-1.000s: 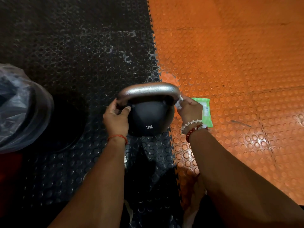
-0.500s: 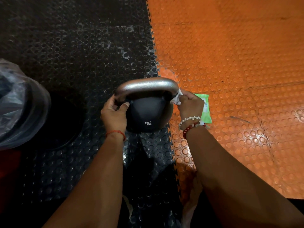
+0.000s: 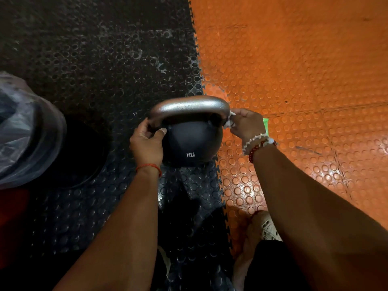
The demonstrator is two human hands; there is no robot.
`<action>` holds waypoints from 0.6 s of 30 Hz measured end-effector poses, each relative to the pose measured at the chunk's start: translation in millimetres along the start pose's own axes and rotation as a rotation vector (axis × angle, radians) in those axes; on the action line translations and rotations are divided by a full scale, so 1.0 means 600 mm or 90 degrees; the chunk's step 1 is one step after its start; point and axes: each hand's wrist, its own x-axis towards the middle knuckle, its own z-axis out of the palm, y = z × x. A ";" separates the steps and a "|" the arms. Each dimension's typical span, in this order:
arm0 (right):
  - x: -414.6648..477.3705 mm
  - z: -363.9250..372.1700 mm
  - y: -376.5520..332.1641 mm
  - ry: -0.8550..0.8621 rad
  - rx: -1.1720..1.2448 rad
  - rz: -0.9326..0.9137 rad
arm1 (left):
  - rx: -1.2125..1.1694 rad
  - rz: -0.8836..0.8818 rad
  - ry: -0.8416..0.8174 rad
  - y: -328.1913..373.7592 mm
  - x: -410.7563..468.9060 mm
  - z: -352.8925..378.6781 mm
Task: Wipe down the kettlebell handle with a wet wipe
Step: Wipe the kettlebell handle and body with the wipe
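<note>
– Head view, centre frame: the black kettlebell (image 3: 190, 148) marked 12KG stands on the black mat (image 3: 94, 59), right at its seam with the orange mat (image 3: 304, 70). Where are the hands?
– Left hand (image 3: 147, 143) is wrapped round the left end of the silver handle (image 3: 189, 107), thumb across the front. Right hand (image 3: 247, 124) pinches a bunched white wet wipe (image 3: 230, 121) against the handle's right end.
– Anything behind that right hand?
– A sliver of a green pack (image 3: 265, 124) on the orange mat, mostly hidden. Bead bracelets (image 3: 257, 143) on the right wrist, and at the left edge a bin lined with clear plastic (image 3: 25, 127).
</note>
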 end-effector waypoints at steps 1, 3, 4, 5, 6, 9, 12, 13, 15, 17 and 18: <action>0.005 -0.001 -0.004 -0.014 -0.012 0.008 | 0.001 -0.001 0.000 0.000 0.000 0.000; 0.014 -0.005 -0.015 -0.042 -0.008 0.003 | 0.007 -0.002 0.001 -0.002 0.000 -0.001; 0.017 -0.008 -0.019 -0.057 0.000 -0.006 | 0.010 -0.001 0.002 -0.003 0.001 -0.002; 0.021 -0.012 -0.021 -0.074 0.003 -0.013 | 0.014 0.001 0.003 -0.003 0.002 -0.003; 0.024 -0.015 -0.022 -0.089 -0.006 -0.013 | 0.014 0.002 0.003 -0.003 0.002 -0.003; 0.032 -0.014 -0.026 -0.117 -0.080 0.000 | 0.001 0.004 0.003 0.001 -0.001 0.001; 0.034 -0.009 -0.037 -0.130 -0.073 -0.024 | -0.002 0.003 0.006 0.002 -0.003 0.002; 0.033 -0.009 -0.040 -0.142 -0.046 -0.036 | -0.006 0.001 0.006 0.002 -0.003 0.001; 0.032 -0.013 -0.039 -0.161 -0.019 -0.039 | -0.007 0.000 0.005 0.003 -0.003 0.000; 0.034 -0.015 -0.038 -0.163 -0.073 -0.029 | -0.006 0.006 0.003 0.004 -0.004 0.001; 0.037 -0.014 -0.040 -0.169 -0.131 -0.025 | -0.006 0.009 0.002 0.005 -0.005 0.001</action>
